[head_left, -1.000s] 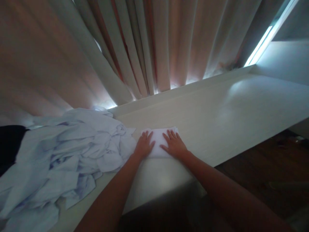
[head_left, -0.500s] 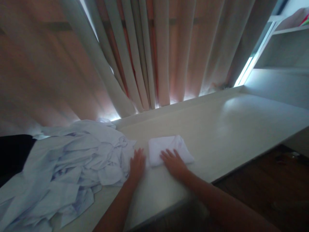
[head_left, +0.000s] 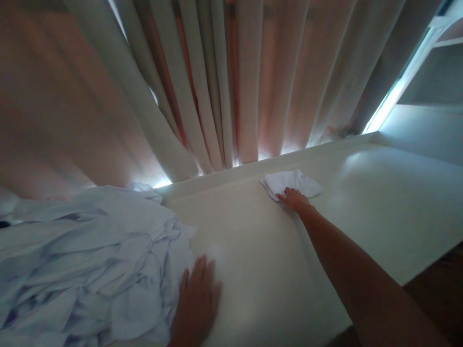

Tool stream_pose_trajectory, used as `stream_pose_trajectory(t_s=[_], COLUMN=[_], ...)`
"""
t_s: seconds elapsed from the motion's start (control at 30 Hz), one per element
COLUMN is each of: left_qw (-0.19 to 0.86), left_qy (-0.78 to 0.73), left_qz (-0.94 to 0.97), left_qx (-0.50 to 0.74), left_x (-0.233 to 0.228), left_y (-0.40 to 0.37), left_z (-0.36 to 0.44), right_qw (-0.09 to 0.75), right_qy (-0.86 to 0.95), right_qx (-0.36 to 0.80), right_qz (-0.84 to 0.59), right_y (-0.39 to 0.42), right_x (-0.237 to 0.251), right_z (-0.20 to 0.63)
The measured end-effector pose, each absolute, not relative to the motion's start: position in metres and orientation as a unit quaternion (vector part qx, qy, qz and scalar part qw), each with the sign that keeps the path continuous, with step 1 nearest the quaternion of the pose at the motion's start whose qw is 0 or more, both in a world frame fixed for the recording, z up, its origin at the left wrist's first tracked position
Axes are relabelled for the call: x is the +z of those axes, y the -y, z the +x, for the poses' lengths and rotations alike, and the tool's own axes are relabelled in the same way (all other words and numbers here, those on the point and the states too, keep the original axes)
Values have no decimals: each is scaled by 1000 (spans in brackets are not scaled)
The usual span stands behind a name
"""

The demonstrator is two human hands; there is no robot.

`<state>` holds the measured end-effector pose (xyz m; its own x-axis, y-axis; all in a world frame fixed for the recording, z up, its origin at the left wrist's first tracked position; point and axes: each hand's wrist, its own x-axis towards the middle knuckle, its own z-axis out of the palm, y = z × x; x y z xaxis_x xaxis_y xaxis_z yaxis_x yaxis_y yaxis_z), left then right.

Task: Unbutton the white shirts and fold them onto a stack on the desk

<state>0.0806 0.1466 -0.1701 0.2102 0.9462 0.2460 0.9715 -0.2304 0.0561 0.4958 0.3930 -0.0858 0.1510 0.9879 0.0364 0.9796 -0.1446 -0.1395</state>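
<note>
Closest to the person, the left hand (head_left: 195, 303) lies flat and open on the white table (head_left: 260, 270), fingers spread, holding nothing. Its edge touches the big heap of pale blue cloth (head_left: 87, 260) that fills the left side of the table. A moment ago this hand was pressed on the little white cloth next to the other hand — now it has slid back to the heap.

Further along the table, the right arm is stretched out long. The right hand (head_left: 292, 199) rests its open fingers on the near edge of the small folded white cloth (head_left: 291, 182). It is not gripping the cloth, only pressing on it.

That cloth has moved — it was in the middle of the table, close to the person, and now it sits at the far edge, just beside the raised back ledge. So the folded piece looks put away, and the left hand is by the unfolded heap.

Behind the table hang long curtains (head_left: 217, 82) with light at the bottom.
</note>
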Motion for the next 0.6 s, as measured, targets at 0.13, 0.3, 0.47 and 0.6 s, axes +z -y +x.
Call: stream_pose_trajectory(t_s=[0.13, 0.3, 0.47, 0.6], left_qw=[72, 56, 20, -9], left_qy=[604, 611, 620, 554], left_qz=[-784, -780, -776, -815], left_qx=[-128, -124, -119, -167], left_x=[-175, -170, -147, -129], left_y=[-145, -142, -137, -137], left_z=[77, 79, 90, 91], right_qw=[80, 91, 204, 303], right_qy=[621, 619, 590, 691], right_qx=[24, 21, -87, -89], right_qz=[-779, -780, -776, -650], right_y=[-437, -461, -455, -430], right_x=[-93, -96, -90, -73], right_z=[499, 503, 474, 375])
